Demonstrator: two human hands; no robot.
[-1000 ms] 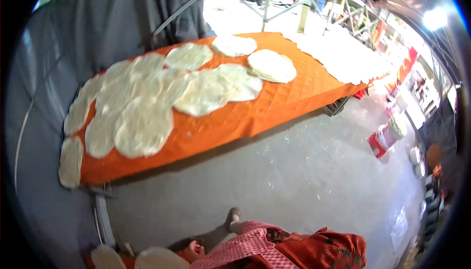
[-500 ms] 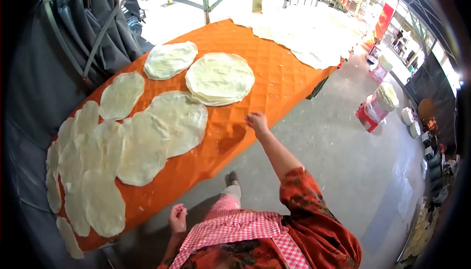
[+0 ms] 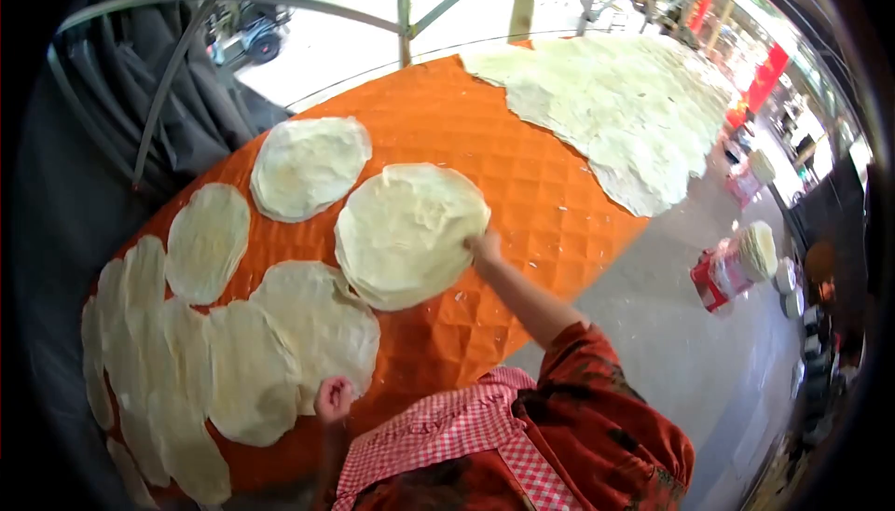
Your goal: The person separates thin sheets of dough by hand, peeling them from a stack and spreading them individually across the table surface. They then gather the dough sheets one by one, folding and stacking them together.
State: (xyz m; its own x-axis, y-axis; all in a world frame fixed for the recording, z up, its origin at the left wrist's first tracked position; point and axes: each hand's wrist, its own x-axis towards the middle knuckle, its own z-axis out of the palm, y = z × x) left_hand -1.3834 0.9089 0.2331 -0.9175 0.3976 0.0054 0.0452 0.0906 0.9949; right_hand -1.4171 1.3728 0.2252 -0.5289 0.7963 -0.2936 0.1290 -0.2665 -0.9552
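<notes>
At the middle of the orange cloth (image 3: 531, 203) sits a pale stack (image 3: 410, 231) of thin sheets, our hub for the clock. Right hand (image 3: 482, 248) at three o'clock, fingers right on the rim! Pinched tight or merely resting, I cannot tell, with the tips hidden from us. What does good work look like at this edge? A light hold, I'd judge, fingers beneath the layers and thumb flat on top, because sheets this thin look apt to tear or slide apart.

Down at seven o'clock, the left hand (image 3: 334, 401), fingers curled, beside the lower edge of a wide round (image 3: 322, 334). Nothing shows in its grip, and whether it touches the sheet I can't call. So the hands are well apart, all the contact with the stack on one side; a second palm opposite would probably steady it.

Moving outward now: a lighter round (image 3: 312, 166) at ten o'clock, a smaller round (image 3: 207, 242) at nine, and a crowd of overlapping sheets (image 3: 154, 362) at eight. Over at two, a big pale spread (image 3: 606, 110) covers the far end. Past the edge at three, a red-based tub (image 3: 732, 269) on the grey floor (image 3: 634, 296); at twelve, a metal frame (image 3: 403, 7); and at ten, way out, a dark curtain (image 3: 93, 147).
</notes>
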